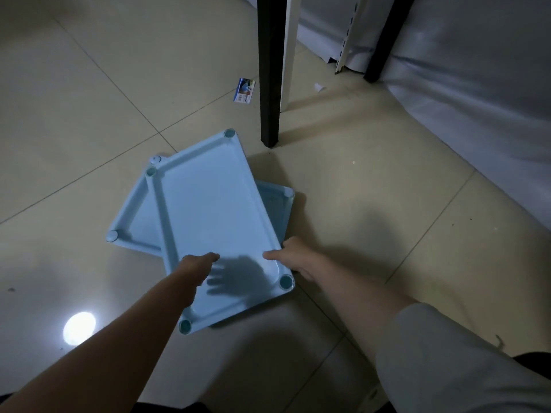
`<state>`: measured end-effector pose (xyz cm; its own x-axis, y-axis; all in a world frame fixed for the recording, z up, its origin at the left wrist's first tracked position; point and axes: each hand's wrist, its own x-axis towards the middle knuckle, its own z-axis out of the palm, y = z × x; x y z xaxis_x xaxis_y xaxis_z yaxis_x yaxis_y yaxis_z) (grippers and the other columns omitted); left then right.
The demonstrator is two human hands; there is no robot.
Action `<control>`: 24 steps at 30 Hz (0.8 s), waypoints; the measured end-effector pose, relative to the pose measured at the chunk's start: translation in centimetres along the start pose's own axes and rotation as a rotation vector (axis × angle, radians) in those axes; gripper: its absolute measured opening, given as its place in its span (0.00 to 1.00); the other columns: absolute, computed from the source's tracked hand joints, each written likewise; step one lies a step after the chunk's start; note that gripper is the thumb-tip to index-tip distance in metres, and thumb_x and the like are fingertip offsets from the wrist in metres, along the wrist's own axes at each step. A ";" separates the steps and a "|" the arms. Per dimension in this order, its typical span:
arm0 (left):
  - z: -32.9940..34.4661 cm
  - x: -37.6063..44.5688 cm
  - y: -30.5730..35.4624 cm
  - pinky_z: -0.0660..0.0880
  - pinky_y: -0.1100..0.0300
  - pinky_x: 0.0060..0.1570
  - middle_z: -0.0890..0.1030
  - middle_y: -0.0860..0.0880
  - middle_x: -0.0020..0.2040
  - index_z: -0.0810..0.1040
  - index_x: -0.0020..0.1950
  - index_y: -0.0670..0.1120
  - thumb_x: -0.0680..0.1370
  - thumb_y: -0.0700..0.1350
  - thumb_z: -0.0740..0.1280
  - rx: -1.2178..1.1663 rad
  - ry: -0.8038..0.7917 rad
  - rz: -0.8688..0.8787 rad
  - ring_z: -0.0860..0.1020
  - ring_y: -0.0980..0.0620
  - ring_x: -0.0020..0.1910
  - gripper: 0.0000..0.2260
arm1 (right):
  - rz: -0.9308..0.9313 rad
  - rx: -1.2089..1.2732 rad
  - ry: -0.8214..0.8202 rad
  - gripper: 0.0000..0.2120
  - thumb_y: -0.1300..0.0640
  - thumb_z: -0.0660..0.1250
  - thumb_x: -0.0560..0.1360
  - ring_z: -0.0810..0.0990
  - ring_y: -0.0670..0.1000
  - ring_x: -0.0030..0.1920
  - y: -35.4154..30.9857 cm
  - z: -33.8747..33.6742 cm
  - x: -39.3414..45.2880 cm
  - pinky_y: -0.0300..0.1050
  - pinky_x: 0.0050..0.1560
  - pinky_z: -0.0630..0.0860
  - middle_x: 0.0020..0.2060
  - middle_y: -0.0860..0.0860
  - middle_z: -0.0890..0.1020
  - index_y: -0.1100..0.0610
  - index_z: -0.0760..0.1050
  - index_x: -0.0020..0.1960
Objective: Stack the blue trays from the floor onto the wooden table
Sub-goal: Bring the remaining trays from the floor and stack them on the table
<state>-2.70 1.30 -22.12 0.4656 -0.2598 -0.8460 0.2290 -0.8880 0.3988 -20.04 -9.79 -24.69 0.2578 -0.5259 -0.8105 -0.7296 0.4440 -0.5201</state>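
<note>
Light blue trays lie crossed on the tiled floor. The top blue tray (214,216) has round sockets at its corners and covers most of a lower blue tray (134,225), which sticks out at the left and right. My right hand (293,256) is at the top tray's right edge near its close corner, thumb on the rim and fingers under the edge. Over the tray's near end hovers my left hand (196,266), fingers pointing forward; its shadow falls on the tray surface. Whether it touches the tray is unclear.
A black table leg (269,73) stands just beyond the trays, with a second dark leg (384,40) to the right. A small blue card (244,90) lies on the floor. White sheeting (465,84) covers the right side. A lamp's bright reflection (79,326) shines on the floor at lower left.
</note>
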 end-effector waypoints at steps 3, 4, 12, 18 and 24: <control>0.1 0.4 0.3 0.66 0.47 0.66 0.67 0.37 0.68 0.64 0.71 0.38 0.75 0.53 0.69 0.153 0.400 0.100 0.67 0.36 0.66 0.31 | -0.073 0.074 0.129 0.28 0.52 0.72 0.70 0.79 0.61 0.56 -0.4 1.1 0.7 0.55 0.58 0.77 0.59 0.61 0.79 0.64 0.71 0.66; -0.4 0.4 0.4 0.63 0.45 0.69 0.64 0.37 0.71 0.62 0.73 0.40 0.74 0.55 0.69 0.185 0.499 0.116 0.64 0.36 0.69 0.34 | -0.101 0.110 0.183 0.25 0.53 0.70 0.73 0.80 0.61 0.55 -1.0 1.0 0.1 0.53 0.56 0.78 0.58 0.61 0.79 0.64 0.71 0.65; -3.7 0.5 1.6 0.75 0.42 0.59 0.77 0.43 0.59 0.71 0.65 0.41 0.66 0.64 0.74 -0.565 0.076 0.081 0.78 0.40 0.55 0.38 | -0.226 0.130 0.262 0.20 0.42 0.73 0.69 0.85 0.54 0.44 -2.0 -6.1 -2.4 0.56 0.51 0.81 0.44 0.54 0.85 0.58 0.81 0.50; -1.7 -2.3 4.5 0.74 0.43 0.57 0.76 0.41 0.59 0.71 0.65 0.38 0.73 0.60 0.70 -0.544 0.233 0.124 0.75 0.40 0.55 0.30 | -0.282 -0.072 0.443 0.20 0.39 0.71 0.68 0.84 0.55 0.42 -3.5 -9.4 -3.6 0.50 0.45 0.80 0.41 0.52 0.84 0.56 0.79 0.45; -4.3 -11.4 6.8 0.74 0.46 0.55 0.76 0.46 0.57 0.71 0.66 0.43 0.71 0.62 0.71 -0.707 0.310 -0.079 0.75 0.42 0.55 0.32 | -0.206 0.197 0.523 0.39 0.45 0.75 0.68 0.75 0.51 0.55 -9.4 -11.2 -12.8 0.48 0.53 0.75 0.60 0.49 0.72 0.58 0.63 0.71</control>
<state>-2.80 -0.19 -8.22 0.6191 0.0043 -0.7853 0.7142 -0.4190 0.5607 -23.58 -15.35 -6.41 -0.0012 -0.8810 -0.4731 -0.5534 0.3946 -0.7335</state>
